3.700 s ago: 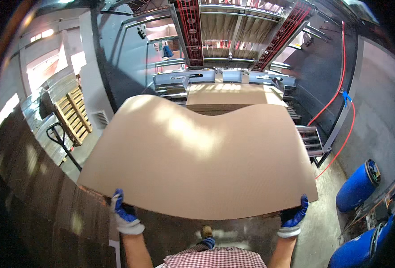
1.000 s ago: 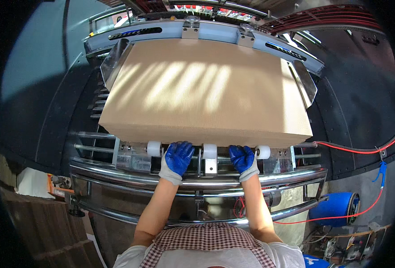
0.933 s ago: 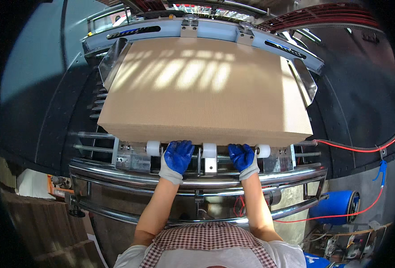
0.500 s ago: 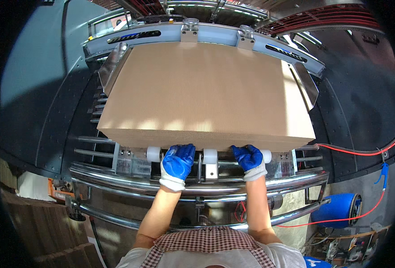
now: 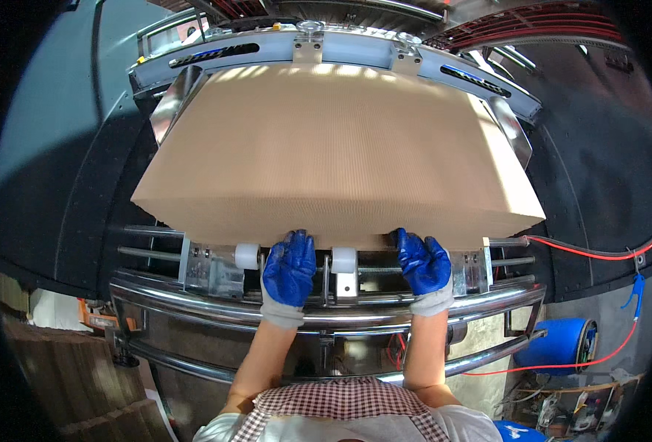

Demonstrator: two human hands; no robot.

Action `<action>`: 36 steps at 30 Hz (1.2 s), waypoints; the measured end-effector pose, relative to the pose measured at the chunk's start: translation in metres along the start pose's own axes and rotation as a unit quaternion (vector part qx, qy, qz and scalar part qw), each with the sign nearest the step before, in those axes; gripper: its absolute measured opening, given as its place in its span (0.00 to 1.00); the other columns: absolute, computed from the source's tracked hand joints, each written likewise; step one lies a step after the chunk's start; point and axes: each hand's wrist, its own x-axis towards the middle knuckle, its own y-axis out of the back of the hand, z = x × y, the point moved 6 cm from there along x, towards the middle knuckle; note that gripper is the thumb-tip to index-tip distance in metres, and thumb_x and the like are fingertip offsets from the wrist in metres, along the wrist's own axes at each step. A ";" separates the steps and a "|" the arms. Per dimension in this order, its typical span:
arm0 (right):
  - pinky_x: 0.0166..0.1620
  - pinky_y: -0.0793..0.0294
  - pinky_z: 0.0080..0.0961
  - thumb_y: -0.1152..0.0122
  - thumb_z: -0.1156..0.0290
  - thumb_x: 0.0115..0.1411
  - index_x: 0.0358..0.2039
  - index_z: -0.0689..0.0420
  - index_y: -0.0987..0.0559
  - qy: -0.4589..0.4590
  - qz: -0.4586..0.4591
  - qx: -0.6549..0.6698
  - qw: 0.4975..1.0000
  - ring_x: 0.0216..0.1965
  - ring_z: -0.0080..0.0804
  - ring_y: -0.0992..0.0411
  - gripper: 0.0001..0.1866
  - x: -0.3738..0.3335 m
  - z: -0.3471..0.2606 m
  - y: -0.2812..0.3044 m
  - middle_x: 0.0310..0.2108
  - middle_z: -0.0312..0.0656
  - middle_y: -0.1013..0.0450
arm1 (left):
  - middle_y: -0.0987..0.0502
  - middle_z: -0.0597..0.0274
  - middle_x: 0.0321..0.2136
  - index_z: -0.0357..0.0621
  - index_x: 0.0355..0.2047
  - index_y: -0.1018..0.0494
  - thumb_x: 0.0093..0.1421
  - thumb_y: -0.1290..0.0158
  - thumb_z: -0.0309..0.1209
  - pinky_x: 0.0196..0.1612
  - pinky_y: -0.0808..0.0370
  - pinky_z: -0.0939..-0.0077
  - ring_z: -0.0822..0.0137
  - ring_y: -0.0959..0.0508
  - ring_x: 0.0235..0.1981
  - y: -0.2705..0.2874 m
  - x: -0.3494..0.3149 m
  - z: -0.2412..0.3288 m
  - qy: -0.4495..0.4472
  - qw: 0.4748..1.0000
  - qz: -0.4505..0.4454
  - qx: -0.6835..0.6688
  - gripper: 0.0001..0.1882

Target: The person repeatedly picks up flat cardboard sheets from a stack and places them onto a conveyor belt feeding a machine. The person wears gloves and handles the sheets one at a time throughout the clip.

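Observation:
A thick stack of brown corrugated cardboard sheets point(image 5: 333, 147) lies across a metal machine frame in front of me. My left hand point(image 5: 290, 271), in a blue-coated glove with a pale cuff, is at the lower near edge of the stack, left of centre. My right hand point(image 5: 423, 264), gloved the same way, is at that edge farther right. Both hands show their blue palm side, with the fingers raised against the bottom of the stack's front face. Neither hand visibly wraps round the sheets; the exact contact at the fingertips is hard to make out.
White rollers point(image 5: 344, 260) and curved chrome rails point(image 5: 355, 317) lie below the stack. Metal side plates point(image 5: 514, 132) flank it, and a pale blue crossbar point(image 5: 355, 50) spans behind. A red hose point(image 5: 606, 254) and a blue drum point(image 5: 554, 346) are at right; stacked cardboard point(image 5: 68, 368) stands lower left.
The stack's near edge has come up and closer, showing more of its front face. My hands have moved slightly farther up and apart, with the fingers straighter.

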 end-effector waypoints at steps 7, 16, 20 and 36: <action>0.55 0.28 0.50 0.57 0.73 0.63 0.50 0.75 0.35 0.009 -0.032 0.026 0.999 0.53 0.62 0.33 0.19 0.004 -0.001 0.001 0.48 0.67 0.32 | 0.22 0.51 0.40 0.43 0.37 0.25 0.63 0.51 0.29 0.55 0.27 0.56 0.55 0.24 0.46 0.025 0.031 -0.011 0.060 0.991 0.108 -0.049 0.06; 0.54 0.26 0.48 0.45 0.60 0.62 0.50 0.64 0.32 -0.002 0.022 0.036 0.999 0.45 0.52 0.28 0.23 0.014 0.018 0.024 0.44 0.54 0.29 | 0.28 0.48 0.46 0.41 0.48 0.34 0.65 0.55 0.36 0.49 0.25 0.55 0.52 0.25 0.46 0.048 0.058 0.026 -0.020 0.956 -0.018 0.293 0.15; 0.49 0.25 0.43 0.42 0.43 0.57 0.54 0.58 0.33 -0.045 0.002 0.030 0.999 0.45 0.49 0.28 0.35 0.033 0.034 0.040 0.47 0.52 0.29 | 0.34 0.41 0.54 0.35 0.54 0.38 0.65 0.56 0.34 0.56 0.30 0.49 0.44 0.31 0.55 0.033 0.055 -0.001 0.080 0.992 -0.039 0.089 0.21; 0.57 0.32 0.41 0.45 0.37 0.55 0.62 0.52 0.41 0.056 -0.088 -0.058 0.993 0.57 0.45 0.38 0.43 0.032 0.026 0.028 0.61 0.49 0.43 | 0.32 0.38 0.52 0.31 0.52 0.36 0.68 0.61 0.37 0.59 0.33 0.49 0.44 0.30 0.54 0.034 0.044 -0.006 0.107 0.987 -0.075 0.094 0.21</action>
